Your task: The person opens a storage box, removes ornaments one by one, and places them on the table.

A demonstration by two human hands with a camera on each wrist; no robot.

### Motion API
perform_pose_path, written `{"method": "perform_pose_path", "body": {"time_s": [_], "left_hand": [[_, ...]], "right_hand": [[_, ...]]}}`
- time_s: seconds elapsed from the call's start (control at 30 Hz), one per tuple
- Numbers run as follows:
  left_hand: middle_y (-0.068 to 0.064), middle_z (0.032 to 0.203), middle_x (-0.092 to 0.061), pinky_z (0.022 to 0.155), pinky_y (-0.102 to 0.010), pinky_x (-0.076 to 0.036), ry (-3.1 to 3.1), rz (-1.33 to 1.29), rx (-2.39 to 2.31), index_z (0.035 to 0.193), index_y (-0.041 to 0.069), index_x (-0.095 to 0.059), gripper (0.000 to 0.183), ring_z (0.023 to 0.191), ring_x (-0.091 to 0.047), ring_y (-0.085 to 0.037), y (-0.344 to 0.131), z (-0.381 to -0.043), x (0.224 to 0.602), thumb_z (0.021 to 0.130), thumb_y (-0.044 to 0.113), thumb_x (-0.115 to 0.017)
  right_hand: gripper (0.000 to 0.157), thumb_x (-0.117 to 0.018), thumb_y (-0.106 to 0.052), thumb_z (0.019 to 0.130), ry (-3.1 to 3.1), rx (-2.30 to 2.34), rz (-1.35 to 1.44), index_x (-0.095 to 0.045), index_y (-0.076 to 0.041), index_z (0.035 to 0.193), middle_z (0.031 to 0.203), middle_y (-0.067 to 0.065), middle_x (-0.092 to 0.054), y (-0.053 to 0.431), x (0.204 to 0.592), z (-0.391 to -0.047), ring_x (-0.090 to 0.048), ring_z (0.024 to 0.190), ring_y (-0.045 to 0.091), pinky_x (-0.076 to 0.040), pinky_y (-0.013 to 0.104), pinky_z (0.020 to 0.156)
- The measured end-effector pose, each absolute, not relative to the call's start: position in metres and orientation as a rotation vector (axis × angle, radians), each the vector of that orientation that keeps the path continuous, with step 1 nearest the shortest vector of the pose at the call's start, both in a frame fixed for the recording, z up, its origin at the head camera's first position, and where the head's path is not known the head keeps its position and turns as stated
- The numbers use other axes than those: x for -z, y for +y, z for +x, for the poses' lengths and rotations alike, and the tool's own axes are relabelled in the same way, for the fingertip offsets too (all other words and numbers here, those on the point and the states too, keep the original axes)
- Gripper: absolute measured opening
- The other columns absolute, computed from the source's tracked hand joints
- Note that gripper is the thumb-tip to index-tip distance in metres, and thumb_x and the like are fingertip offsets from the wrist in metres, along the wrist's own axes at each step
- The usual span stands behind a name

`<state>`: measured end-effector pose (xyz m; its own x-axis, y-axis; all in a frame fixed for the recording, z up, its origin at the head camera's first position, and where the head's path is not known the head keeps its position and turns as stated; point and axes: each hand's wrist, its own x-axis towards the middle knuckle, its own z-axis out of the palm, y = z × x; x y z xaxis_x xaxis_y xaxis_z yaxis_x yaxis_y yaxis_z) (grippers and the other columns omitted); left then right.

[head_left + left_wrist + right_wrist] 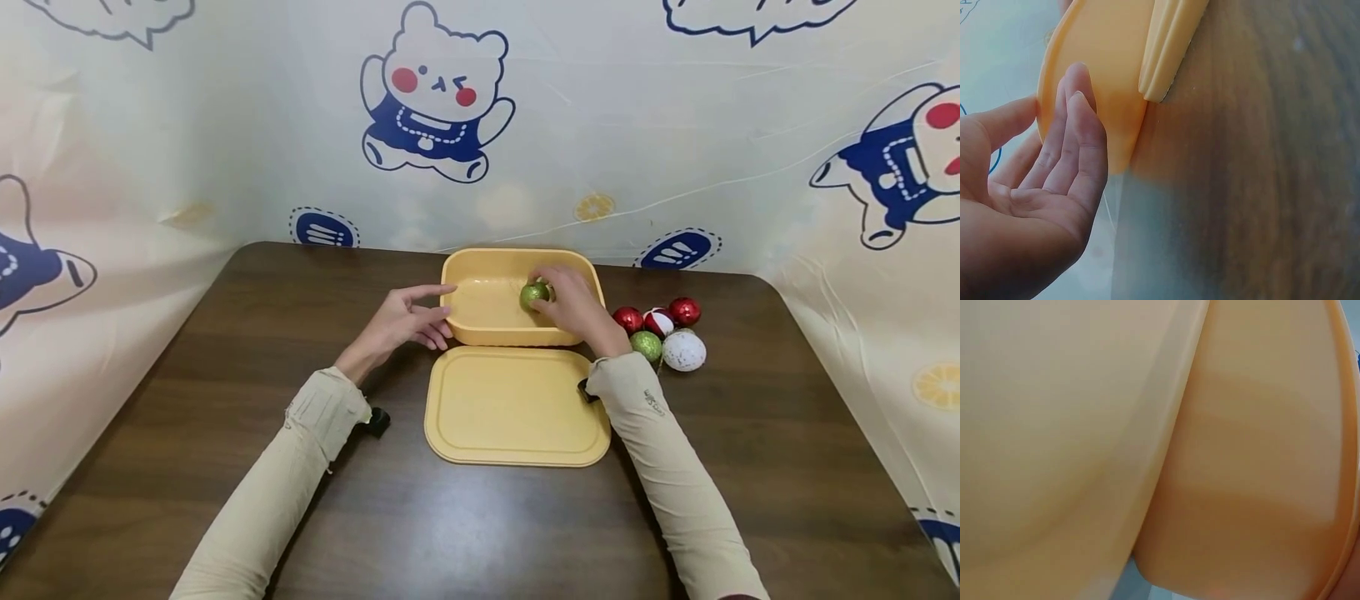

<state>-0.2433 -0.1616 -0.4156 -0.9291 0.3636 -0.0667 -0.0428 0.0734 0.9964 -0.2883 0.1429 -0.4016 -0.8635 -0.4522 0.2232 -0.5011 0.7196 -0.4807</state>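
Note:
A yellow plastic box stands at the back of the table, its inside facing up. Over its right half my right hand grips a glittery green ball between thumb and fingers, within the box's walls. My left hand is at the box's left end, fingers extended and touching the rim. In the left wrist view, the thumb of the left hand meets the edge of the box. The right wrist view is filled by the lid and the box's side; the right hand is almost wholly hidden there.
The flat yellow lid lies in front of the box. Right of the box sit several ornament balls: a red one, a speckled white one and another green one among them. A printed cloth hangs behind the table.

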Motion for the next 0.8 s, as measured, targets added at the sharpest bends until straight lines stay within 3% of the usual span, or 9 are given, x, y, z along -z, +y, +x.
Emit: {"method": "perform_pose_path", "body": {"time_s": [0.23, 0.47, 0.8], "left_hand": [[-0.023, 0.083, -0.071, 0.063, -0.037, -0.062, 2.061, 0.331, -1.919, 0.147, 0.005, -0.049, 0.054, 0.064, -0.071, -0.026, -0.1624, -0.2437, 0.4158, 0.097, 0.018, -0.066], [-0.022, 0.083, -0.071, 0.063, -0.037, -0.062, 2.073, 0.338, -1.91, 0.146, 0.006, -0.049, 0.053, 0.064, -0.071, -0.027, -0.1631, -0.2442, 0.4154, 0.098, 0.019, -0.066], [-0.022, 0.083, -0.071, 0.063, -0.036, -0.062, 2.059, 0.352, -1.918, 0.147, 0.006, -0.049, 0.054, 0.064, -0.072, -0.027, -0.1633, -0.2452, 0.4159, 0.097, 0.02, -0.067]], "right_hand": [[0.047, -0.076, -0.012, 0.089, -2.785, -0.858, 0.72, -0.06, -0.008, 0.132, 0.111, 0.014, -0.066, 0.1417, 0.4027, -0.2883, -0.061, 0.098, 0.028, -0.051, 0.044, 0.085], [0.029, -0.074, -0.01, 0.091, -2.762, -0.854, 0.722, -0.068, -0.002, 0.118, 0.108, 0.014, -0.068, 0.1412, 0.4023, -0.2847, -0.06, 0.089, 0.026, -0.052, 0.041, 0.078], [0.028, -0.074, -0.009, 0.09, -2.609, -0.949, 0.791, -0.069, 0.0, 0.116, 0.11, 0.016, -0.068, 0.1441, 0.401, -0.2824, -0.062, 0.094, 0.029, -0.055, 0.046, 0.082]]}}
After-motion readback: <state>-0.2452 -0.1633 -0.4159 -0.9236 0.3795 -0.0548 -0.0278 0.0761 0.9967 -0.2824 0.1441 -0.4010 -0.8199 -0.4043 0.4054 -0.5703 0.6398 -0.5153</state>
